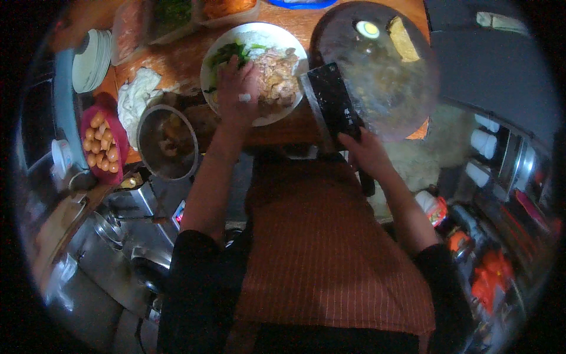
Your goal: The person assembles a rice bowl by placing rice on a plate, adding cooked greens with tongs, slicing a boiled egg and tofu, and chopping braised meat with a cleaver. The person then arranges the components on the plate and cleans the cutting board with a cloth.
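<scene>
My left hand [239, 88] is over a white plate [209, 69], its fingers stretched out and touching dark leafy greens [227, 54]. White rice [263, 40] lies on the plate's far side, and chopped meat [278, 76] covers its right part. In my right hand [367, 152] is a cleaver [336, 100], gripped by its dark handle. Its wide blade points away from me, between the plate and a round chopping board [383, 88]. Half a boiled egg [368, 29] and a flat yellow-brown piece of food [404, 40] lie on the board's far part.
At the left stand a metal bowl [167, 162] with food scraps, a crumpled white cloth [137, 97], a red basket of brown eggs [122, 137] and stacked plates [92, 62]. Food containers [171, 20] line the table's far side. A dark counter [489, 71] is at the right.
</scene>
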### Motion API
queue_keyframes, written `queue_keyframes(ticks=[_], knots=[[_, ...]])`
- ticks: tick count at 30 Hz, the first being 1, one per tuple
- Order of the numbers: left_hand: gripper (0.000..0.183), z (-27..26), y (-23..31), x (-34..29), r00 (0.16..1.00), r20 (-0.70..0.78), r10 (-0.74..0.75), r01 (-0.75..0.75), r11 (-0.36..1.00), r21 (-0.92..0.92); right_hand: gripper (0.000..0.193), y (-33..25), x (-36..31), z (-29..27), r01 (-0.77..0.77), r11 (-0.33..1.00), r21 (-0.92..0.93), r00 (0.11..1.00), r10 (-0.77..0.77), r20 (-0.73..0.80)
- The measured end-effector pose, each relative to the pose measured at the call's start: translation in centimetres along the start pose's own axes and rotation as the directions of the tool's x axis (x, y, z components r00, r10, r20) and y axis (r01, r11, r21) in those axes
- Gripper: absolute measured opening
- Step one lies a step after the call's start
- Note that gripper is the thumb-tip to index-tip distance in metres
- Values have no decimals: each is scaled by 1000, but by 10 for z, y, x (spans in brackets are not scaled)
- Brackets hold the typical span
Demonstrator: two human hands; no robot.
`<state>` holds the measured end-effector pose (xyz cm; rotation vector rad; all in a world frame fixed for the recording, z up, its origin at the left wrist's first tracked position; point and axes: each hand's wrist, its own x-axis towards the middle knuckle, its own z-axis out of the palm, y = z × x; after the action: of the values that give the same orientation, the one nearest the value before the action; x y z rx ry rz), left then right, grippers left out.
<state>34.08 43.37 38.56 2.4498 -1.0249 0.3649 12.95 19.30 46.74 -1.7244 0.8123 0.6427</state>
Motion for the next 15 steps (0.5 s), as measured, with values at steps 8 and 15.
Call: queue_keyframes(ticks=[8, 15], knots=[[31, 18, -2, 24, 997, 26, -74, 72, 996, 49, 30, 6, -8, -3, 13, 993, 114, 999, -16, 31], [34, 6, 20, 29, 990, 117, 81, -88, 994, 62, 31, 15, -13, -10, 17, 999, 30, 1000, -17, 3]])
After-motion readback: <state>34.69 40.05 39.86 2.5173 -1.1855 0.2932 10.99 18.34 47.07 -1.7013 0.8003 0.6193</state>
